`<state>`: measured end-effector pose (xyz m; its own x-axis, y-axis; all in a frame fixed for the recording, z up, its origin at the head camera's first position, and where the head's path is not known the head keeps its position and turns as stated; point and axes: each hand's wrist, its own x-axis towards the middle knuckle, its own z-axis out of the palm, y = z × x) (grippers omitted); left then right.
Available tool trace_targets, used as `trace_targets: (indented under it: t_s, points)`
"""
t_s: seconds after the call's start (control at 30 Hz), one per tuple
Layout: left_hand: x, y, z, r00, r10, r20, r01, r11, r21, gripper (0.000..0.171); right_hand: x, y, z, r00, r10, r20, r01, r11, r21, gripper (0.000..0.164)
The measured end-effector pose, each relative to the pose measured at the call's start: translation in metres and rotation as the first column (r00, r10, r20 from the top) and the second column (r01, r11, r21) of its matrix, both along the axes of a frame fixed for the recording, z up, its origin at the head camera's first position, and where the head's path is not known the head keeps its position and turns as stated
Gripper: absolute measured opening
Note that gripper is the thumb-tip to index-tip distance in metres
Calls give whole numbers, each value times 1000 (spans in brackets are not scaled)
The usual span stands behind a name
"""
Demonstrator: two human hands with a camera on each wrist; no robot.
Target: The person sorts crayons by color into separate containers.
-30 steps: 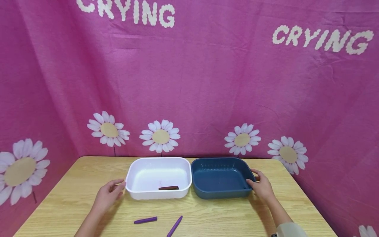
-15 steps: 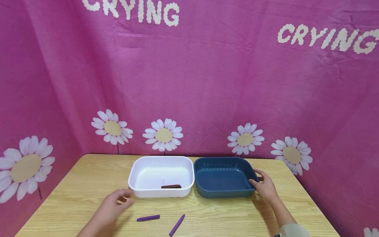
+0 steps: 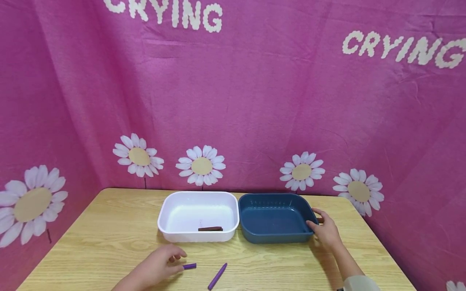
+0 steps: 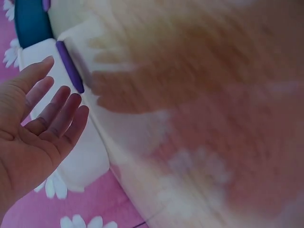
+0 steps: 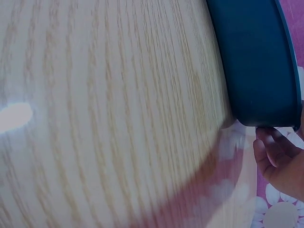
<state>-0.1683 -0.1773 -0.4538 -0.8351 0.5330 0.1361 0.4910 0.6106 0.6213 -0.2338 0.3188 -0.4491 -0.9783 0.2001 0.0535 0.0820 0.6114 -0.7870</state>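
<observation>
In the head view, my left hand (image 3: 154, 266) is low over the table beside a purple crayon (image 3: 190, 266), covering its left part. The left wrist view has that hand (image 4: 40, 133) with fingers loosely spread, nothing between them, and the crayon (image 4: 70, 66) lying just past the fingertips. A second purple crayon (image 3: 217, 276) lies slantwise to the right. My right hand (image 3: 325, 231) holds the right end of a dark blue plastic bin (image 3: 274, 239), thumb over the rim and fingers outside; the right wrist view catches its fingers (image 5: 280, 161) against the end wall.
A white plastic bin (image 3: 198, 237) stands left of the blue one, their sides nearly touching. Dark brown crayons (image 3: 210, 229) lie inside it near the front wall. Behind the wooden table (image 3: 120, 226) hangs a pink cloth (image 3: 251, 101) with daisies.
My left hand has left the white bin's left side and come forward and right to the nearer purple crayon. The right hand stays at the blue bin. The head view has shifted slightly.
</observation>
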Motion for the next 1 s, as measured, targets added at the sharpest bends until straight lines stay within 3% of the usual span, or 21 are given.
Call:
trace_targets:
  t_s: [0.3,0.6,0.8,1.0]
  points:
    - [-2,8,-7,999,-37,2,37,994,-100,15,0,-1,-1,1000,6,-10,-6,1000,8,54]
    - [-3,14,-5,997,-52,-53,45,991,-126,6,1,-2,2,1000,6,-4,-6,1000,1,53]
    - [-5,25,7,997,-41,-64,35,995,-95,6,1,0,1,1000,6,3,-6,1000,-4,54]
    - [-7,40,28,987,-84,-137,72,994,-87,7,2,-1,2,1000,7,5,-7,1000,-6,54]
